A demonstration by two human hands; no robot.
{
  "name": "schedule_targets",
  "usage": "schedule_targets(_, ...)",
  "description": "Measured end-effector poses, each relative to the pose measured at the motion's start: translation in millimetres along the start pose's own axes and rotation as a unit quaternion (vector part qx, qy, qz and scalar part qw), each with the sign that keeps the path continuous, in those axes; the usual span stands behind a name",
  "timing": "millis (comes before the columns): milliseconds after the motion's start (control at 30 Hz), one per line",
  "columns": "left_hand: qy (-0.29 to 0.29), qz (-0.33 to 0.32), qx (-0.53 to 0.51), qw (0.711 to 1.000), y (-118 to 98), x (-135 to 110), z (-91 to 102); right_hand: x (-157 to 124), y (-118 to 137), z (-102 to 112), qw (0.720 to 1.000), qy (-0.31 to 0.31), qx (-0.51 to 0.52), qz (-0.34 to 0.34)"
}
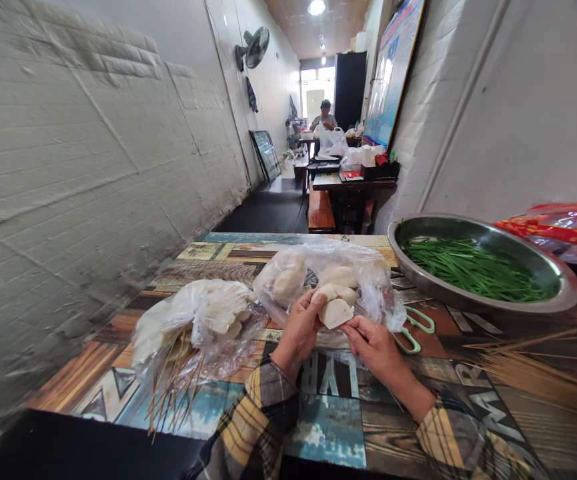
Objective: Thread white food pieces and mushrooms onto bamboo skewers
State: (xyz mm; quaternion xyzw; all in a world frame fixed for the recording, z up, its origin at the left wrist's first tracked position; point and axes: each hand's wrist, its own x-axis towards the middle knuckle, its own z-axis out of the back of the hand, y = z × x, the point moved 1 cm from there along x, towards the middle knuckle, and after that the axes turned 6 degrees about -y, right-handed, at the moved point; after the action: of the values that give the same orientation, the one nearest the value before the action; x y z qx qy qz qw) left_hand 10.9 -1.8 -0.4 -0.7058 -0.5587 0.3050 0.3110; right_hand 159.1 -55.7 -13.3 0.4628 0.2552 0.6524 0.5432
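Note:
My left hand (299, 333) is closed around a soft, pale white slice (337, 313) with a rounded edge, folded at its top; I cannot tell what food it is. At the slice's lower right edge, the fingertips of my right hand (374, 343) are pinched together. A thin stick, apparently a bamboo skewer, shows just below that hand, mostly hidden by it. Behind both hands, a clear plastic bag (381, 287) holds more pale rounded pieces. On the left lies another plastic bag (195, 313) with white slices on bamboo skewers (175, 387), their ends pointing toward me.
Green-handled scissors (418, 327) lie right of my hands. A steel basin (563, 293) of cut green chives stands at the right, beside a red plastic package (563, 223). Loose bamboo skewers (548, 367) lie nearer me. Far back, a person (324, 119) sits at another table.

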Motion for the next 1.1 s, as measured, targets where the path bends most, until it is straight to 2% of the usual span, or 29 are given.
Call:
schedule_targets(300,-0.052,-0.013,-0.021,0.998,-7,2,7.1,-2,2,0,0.999,0.020,-0.026,0.014)
schedule_targets(633,-0.032,-0.025,-0.005,0.999,0,1,3.0,-2,-6,-2,0.996,-0.010,-0.032,0.081)
schedule_targets(767,-0.027,-0.027,0.013,0.999,-1,3,5.6,-1,-5,2,0.997,-0.009,-0.043,0.063)
schedule_targets(900,-0.053,-0.084,0.089,0.991,-7,9,16.4,2,-10,11,0.999,-0.045,-0.025,0.018)
schedule_targets(967,-0.054,-0.130,0.188,0.972,-10,13,23.1,3,-13,15,0.998,-0.065,0.004,-0.009)
schedule_targets(1000,-0.047,-0.158,0.254,0.953,-12,14,25.9,3,-14,16,0.997,-0.071,0.017,-0.018)
schedule_targets(1033,-0.035,-0.189,0.331,0.924,-14,14,27.9,3,-15,18,0.997,-0.075,0.025,-0.023)
schedule_targets(1100,-0.009,-0.251,0.494,0.832,-17,12,29.7,4,-15,19,0.996,-0.081,0.032,-0.025)
